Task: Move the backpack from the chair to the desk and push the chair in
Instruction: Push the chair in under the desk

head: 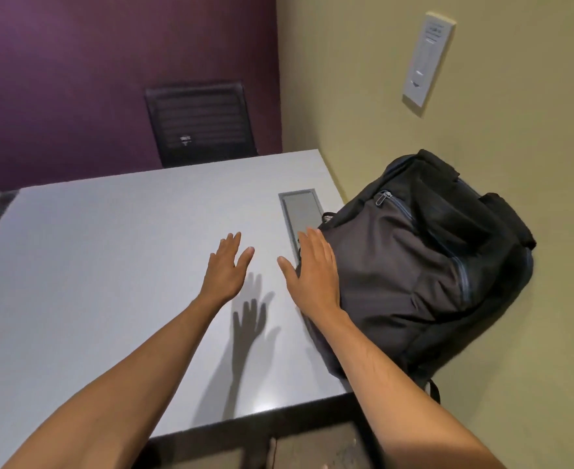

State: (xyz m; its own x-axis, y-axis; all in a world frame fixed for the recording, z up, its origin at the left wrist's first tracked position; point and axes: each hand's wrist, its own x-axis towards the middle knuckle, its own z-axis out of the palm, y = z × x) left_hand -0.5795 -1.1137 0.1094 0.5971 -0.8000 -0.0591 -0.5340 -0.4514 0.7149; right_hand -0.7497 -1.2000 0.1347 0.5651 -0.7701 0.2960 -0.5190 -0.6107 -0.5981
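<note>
The black and grey backpack [421, 265] lies on the right end of the grey desk [109, 265], leaning against the yellow wall. My right hand [312, 272] hovers flat and open just left of the backpack, at or nearly at its side; contact is unclear. My left hand [226, 265] is open too, fingers spread, above the bare desk top to the left of the right hand. Both hands hold nothing. A black chair back [200, 123] shows beyond the desk's far edge, against the purple wall.
A recessed grey cable panel [300, 211] is set into the desk by the backpack. A white wall plate [427, 59] hangs on the yellow wall above. The desk's near edge [245, 421] runs across the bottom, with floor below it.
</note>
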